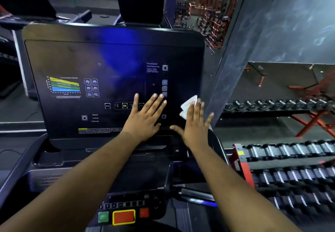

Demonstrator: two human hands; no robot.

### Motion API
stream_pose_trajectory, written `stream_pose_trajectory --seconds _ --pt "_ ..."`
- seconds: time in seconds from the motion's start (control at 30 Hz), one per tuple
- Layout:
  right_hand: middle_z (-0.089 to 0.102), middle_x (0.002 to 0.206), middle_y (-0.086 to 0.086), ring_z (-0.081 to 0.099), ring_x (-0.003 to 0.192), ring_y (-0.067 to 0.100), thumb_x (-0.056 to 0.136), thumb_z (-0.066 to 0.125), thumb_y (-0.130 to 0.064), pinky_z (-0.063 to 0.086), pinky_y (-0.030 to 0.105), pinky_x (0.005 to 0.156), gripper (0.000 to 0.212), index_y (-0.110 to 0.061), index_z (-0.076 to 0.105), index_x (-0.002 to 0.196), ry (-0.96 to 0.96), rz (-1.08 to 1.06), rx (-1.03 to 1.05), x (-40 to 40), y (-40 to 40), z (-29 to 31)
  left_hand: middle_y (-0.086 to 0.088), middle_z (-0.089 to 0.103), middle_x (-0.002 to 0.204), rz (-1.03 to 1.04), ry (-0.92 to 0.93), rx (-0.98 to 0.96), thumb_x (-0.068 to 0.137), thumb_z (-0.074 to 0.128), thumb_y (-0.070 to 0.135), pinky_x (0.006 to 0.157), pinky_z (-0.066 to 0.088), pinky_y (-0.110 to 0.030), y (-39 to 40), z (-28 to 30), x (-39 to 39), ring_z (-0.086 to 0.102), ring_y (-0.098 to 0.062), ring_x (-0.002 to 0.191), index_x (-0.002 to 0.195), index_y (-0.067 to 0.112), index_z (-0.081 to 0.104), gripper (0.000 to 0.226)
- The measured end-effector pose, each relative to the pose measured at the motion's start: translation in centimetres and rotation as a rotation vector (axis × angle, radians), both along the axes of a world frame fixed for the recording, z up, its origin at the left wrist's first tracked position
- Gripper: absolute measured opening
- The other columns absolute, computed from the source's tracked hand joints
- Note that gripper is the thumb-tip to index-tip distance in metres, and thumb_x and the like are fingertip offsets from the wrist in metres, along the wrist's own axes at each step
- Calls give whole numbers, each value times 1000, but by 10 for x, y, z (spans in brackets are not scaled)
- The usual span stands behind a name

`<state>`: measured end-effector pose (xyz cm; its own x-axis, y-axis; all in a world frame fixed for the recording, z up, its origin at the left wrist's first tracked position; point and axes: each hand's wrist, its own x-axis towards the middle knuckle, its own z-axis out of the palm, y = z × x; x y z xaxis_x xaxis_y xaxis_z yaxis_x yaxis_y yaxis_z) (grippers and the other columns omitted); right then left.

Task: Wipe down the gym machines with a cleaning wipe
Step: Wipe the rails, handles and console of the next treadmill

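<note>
A treadmill's black console panel fills the middle of the head view, with printed charts and buttons on it. My left hand lies flat on the panel's lower right part, fingers spread, holding nothing. My right hand presses a white cleaning wipe flat against the panel's right edge; the wipe sticks out above my fingers.
Below the panel sits a control strip with a green button and a red stop button. Dumbbell racks with red frames stand close on the right. A mirror wall behind shows another treadmill and a person's reflection.
</note>
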<state>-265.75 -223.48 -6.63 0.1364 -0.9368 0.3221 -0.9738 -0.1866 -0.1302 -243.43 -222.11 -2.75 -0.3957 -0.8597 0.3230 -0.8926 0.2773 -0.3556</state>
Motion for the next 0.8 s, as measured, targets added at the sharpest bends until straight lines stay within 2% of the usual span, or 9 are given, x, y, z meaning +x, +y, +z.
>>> stream_pose_trajectory --seconds 0.1,0.17,0.23,0.33,0.43,0.6,0.7,0.8 --pt "-33 162 9 -29 151 25 77 15 -93 -7 71 117 121 -8 -18 158 7 -13 -33 4 -24 48 -6 -24 167 34 -15 13 100 36 58 117 -8 -72 4 2 -5 -21 -22 155 161 18 -13 88" --pt "-36 161 8 -31 150 23 77 15 -92 -7 70 118 121 -10 -21 157 14 -8 -24 3 -27 59 -7 -26 167 54 -18 20 99 35 59 116 -6 -72 8 1 -7 -22 -23 154 161 17 -15 89" --pt "-32 163 9 -27 152 26 78 17 -92 -4 71 118 121 -9 -20 158 39 15 -12 0 -17 46 -7 -28 166 67 -16 49 100 35 60 116 -6 -72 13 -1 -8 -23 -23 154 160 17 -16 90" --pt "-24 166 12 -20 154 30 79 22 -93 2 74 116 122 -8 -15 159 85 65 70 -8 20 -11 -6 -24 167 76 8 76 98 40 59 117 -6 -71 25 -15 -5 -20 -22 155 161 18 -13 92" --pt "-26 166 10 -24 153 28 78 17 -94 -3 74 116 122 -9 -16 159 122 99 192 -7 56 -53 -5 -22 168 82 8 126 99 40 56 117 -7 -71 43 -36 3 -17 -22 156 162 19 -10 88" --pt "-30 165 4 -29 151 22 81 21 -91 -19 70 114 116 -14 -19 158 119 188 289 10 85 -65 -3 -24 167 109 17 184 105 30 54 118 -9 -69 65 -61 16 -18 -21 155 161 22 -13 77" --pt "-26 166 1 -22 153 19 84 25 -88 -18 69 115 111 -16 -13 160 170 307 332 23 98 -66 -2 -27 166 119 26 223 107 23 53 117 -12 -69 73 -64 19 -23 -20 154 161 22 -15 73" --pt "-16 168 -3 -17 153 12 86 16 -85 -15 66 118 104 -19 -4 162 101 322 321 28 106 -66 -2 -27 166 139 52 274 107 22 53 117 -11 -69 83 -65 24 -23 -19 154 161 22 -14 72"
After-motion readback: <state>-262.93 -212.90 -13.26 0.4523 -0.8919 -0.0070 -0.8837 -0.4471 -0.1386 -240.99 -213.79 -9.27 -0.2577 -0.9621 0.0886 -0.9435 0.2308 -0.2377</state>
